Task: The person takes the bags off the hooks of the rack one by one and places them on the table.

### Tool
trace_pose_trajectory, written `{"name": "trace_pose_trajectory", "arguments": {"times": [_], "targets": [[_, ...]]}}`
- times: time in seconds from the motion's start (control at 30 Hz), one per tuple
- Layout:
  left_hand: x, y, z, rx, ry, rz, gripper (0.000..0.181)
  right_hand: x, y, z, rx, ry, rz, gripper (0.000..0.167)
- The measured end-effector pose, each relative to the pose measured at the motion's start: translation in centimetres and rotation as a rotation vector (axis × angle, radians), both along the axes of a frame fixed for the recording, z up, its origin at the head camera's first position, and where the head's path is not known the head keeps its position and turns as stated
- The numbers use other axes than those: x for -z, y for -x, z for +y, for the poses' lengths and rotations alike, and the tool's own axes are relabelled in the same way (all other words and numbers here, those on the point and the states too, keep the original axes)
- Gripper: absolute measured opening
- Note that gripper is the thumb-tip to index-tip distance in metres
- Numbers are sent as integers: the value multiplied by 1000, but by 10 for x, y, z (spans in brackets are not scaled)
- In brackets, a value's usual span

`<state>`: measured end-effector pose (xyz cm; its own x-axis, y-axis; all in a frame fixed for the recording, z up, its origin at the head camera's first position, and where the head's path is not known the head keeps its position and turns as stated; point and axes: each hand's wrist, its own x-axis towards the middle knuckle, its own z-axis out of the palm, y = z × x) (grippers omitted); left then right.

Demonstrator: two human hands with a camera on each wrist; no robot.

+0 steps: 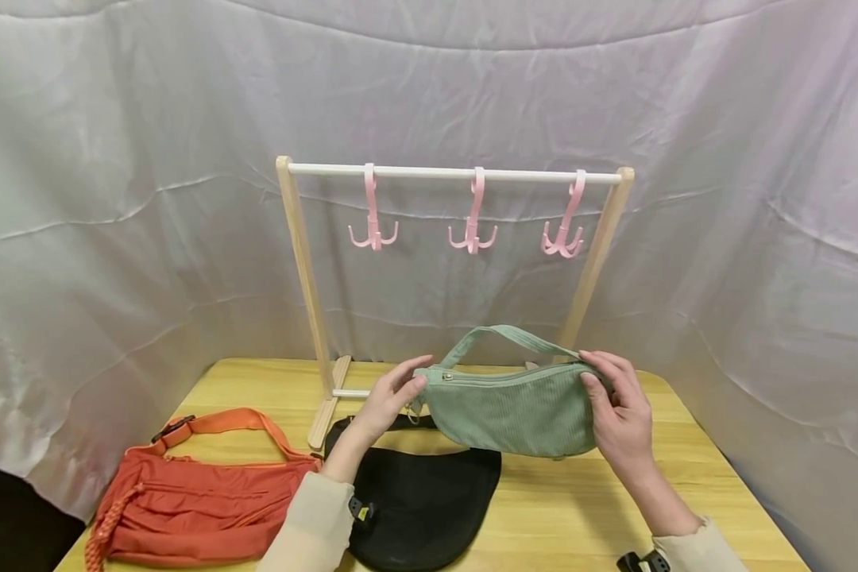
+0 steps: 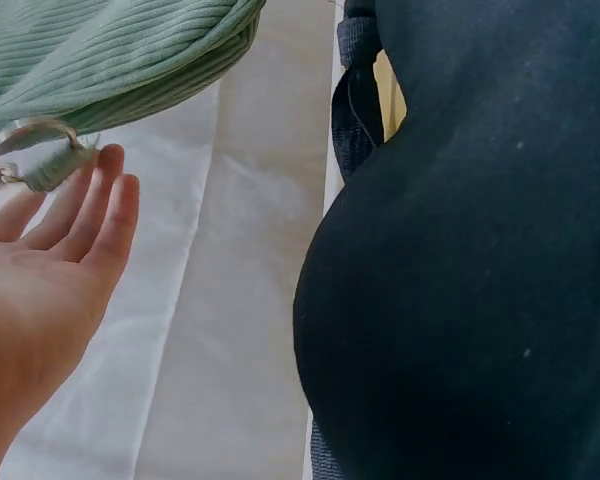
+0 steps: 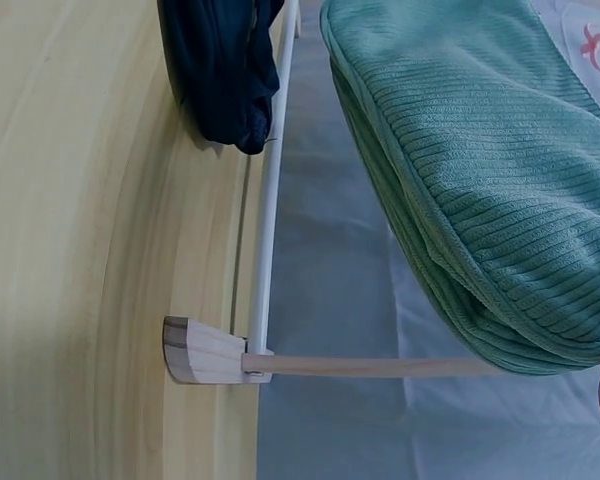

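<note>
A green corduroy bag (image 1: 511, 409) with a zipper and a short strap is held up between the two hands. My left hand (image 1: 389, 397) pinches its left end near a metal ring (image 2: 35, 135); the left wrist view shows its other fingers (image 2: 115, 215) extended below the bag. The right hand (image 1: 622, 413) grips the opposite end, thumb on the near face and fingers at the top edge. Only a sliver of that hand appears in the right wrist view. Beneath the left forearm lies a black bag (image 1: 422, 504) on the table, partly covered by it.
A rack with wooden posts (image 1: 303, 270) and a white bar (image 1: 422, 171) stands at the back. Three pink hooks (image 1: 474, 214) hang from the bar. An orange-red bag (image 1: 200, 504) lies on the wooden table (image 1: 686, 477) at left. Grey cloth (image 1: 429, 87) surrounds the table.
</note>
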<state>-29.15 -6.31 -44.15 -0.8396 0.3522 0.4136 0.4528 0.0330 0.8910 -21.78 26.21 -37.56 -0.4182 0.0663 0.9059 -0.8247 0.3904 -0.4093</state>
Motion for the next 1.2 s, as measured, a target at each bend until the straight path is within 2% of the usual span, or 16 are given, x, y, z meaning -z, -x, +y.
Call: {"name": "trace_pose_trajectory", "arguments": {"times": [0.37, 0.63, 0.87, 1.0, 1.2], "targets": [[4, -6, 4, -6, -75, 1, 44, 5, -1, 1, -9, 7, -27, 34], [5, -9, 4, -23, -74, 2, 38, 16, 8, 6, -6, 19, -41, 38], [4, -10, 5, -9, -100, 26, 38, 20, 12, 8, 3, 39, -54, 37], [4, -10, 7, 5, -140, 40, 39, 29, 18, 14, 25, 54, -90, 37], [5, -12, 12, 9, -185, 61, 38, 37, 21, 23, 63, 81, -193, 37]]}}
